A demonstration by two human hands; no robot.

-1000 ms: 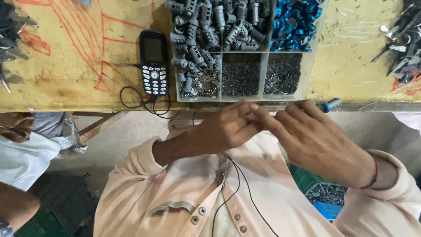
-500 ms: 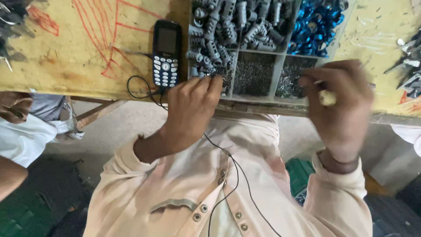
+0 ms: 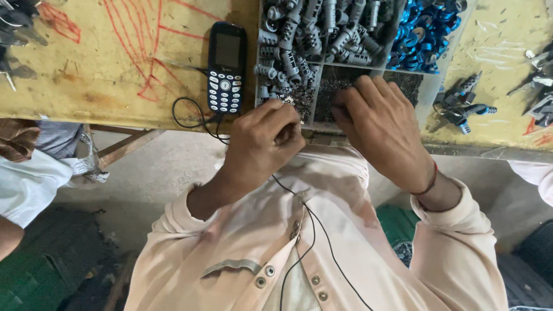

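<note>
Hands at a parts tray (image 3: 429,95): left hand (image 3: 262,144) clenched, contents hidden; right hand (image 3: 377,124) spread over small screws (image 3: 337,92), grasp indiscernible; assembly evidently unfinished.

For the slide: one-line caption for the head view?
Right hand dips into the small-screw bin of a compartment tray; left hand closed at its edge, beside a keypad phone.

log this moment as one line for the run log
left hand: closed at tray edge, contents hidden | right hand: fingers in small dark parts | phone: left of tray
</note>
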